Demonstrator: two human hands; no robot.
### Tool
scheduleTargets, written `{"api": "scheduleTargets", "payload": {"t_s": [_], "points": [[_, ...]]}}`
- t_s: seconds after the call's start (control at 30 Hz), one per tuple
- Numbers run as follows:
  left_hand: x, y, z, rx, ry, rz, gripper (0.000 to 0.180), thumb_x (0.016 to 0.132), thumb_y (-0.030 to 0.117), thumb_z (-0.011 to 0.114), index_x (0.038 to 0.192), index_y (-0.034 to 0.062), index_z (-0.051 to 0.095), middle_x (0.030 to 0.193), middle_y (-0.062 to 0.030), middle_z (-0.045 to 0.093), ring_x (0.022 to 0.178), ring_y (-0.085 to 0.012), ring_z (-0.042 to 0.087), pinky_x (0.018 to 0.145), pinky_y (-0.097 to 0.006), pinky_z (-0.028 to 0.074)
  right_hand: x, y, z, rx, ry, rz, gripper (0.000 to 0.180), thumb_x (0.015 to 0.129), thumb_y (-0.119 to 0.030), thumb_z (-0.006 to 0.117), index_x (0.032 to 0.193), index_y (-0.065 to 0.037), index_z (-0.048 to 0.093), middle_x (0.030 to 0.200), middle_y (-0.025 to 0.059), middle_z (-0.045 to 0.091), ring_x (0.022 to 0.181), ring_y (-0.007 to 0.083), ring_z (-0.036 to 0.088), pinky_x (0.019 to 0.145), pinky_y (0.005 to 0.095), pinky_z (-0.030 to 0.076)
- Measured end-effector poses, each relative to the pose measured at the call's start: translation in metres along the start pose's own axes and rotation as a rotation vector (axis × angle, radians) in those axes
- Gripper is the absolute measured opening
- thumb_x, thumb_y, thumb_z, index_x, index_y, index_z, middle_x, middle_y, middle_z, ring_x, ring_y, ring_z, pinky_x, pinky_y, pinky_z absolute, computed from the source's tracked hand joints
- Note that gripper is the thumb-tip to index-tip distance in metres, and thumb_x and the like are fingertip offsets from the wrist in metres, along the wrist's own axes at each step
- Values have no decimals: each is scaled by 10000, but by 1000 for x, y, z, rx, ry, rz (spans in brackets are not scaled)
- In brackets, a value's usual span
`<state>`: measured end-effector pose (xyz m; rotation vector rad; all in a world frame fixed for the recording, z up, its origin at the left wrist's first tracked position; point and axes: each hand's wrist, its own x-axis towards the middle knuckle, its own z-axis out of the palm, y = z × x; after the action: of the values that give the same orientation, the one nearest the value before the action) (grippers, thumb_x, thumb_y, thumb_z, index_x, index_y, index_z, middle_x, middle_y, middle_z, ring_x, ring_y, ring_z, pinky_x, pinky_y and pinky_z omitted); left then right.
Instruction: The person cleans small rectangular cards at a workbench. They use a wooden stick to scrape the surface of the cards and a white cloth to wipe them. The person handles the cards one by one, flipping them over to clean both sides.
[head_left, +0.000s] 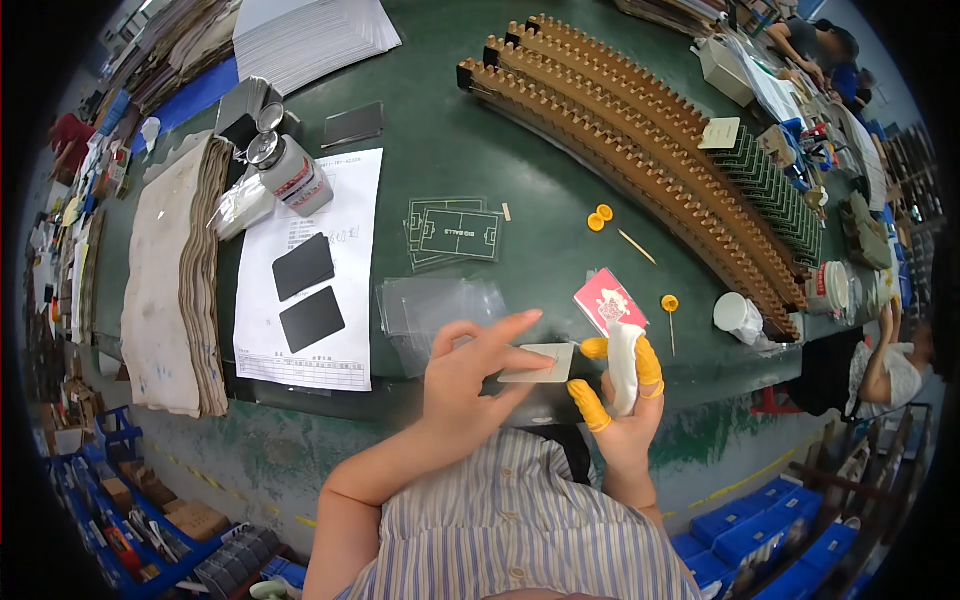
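My left hand (462, 385) holds a small pale card (548, 366) near the table's front edge, one finger lying on top and the thumb by its lower edge. Its index finger points away, raised off the card. Yellow finger cots cover several fingertips of my right hand (632, 425), which is closed around a folded white cloth (626, 368) just right of the card. Beyond the cloth lies a red card with a pale printed figure (610, 300). Left of it, clear plastic sheets (440, 310) lie partly behind my left hand.
Dark green printed plates (455, 232), yellow caps (598, 218) and wooden sticks (637, 246) lie ahead. Notched wooden racks (620, 130) curve along the right, near a white jar (735, 314). Leftward are black cards (312, 317) on paper, a pump bottle (292, 175) and stacked boards (175, 270).
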<state>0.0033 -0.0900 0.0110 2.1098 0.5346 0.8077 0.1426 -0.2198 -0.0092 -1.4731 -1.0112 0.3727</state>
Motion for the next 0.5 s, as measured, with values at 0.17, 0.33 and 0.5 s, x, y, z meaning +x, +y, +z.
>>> {"api": "scheduleTargets", "payload": {"t_s": [0.17, 0.33, 0.5], "points": [[-2, -1, 2, 117, -22, 53, 628, 696, 39, 741, 1266, 67, 480, 871, 59, 712, 804, -57, 643, 835, -286, 305, 0, -4, 5, 38, -59, -30, 583, 748, -11, 740, 1263, -50, 468, 1086, 134, 636, 846, 143, 621, 770, 271, 491], [-3, -2, 2, 98, 6, 48, 603, 736, 65, 699, 1299, 129, 494, 880, 76, 701, 711, -83, 605, 832, -282, 330, -2, 2, 8, 69, -57, 8, 547, 766, 7, 716, 1252, -36, 470, 1079, 153, 630, 947, 187, 617, 821, 308, 488], [3, 2, -6, -9, -32, -48, 640, 703, 20, 715, 1288, 66, 460, 837, 56, 708, 774, -49, 622, 893, -307, 251, -1, 9, 14, 325, 19, 74, 616, 782, 44, 683, 1326, -61, 414, 1022, 124, 632, 860, 129, 590, 786, 266, 475]]}}
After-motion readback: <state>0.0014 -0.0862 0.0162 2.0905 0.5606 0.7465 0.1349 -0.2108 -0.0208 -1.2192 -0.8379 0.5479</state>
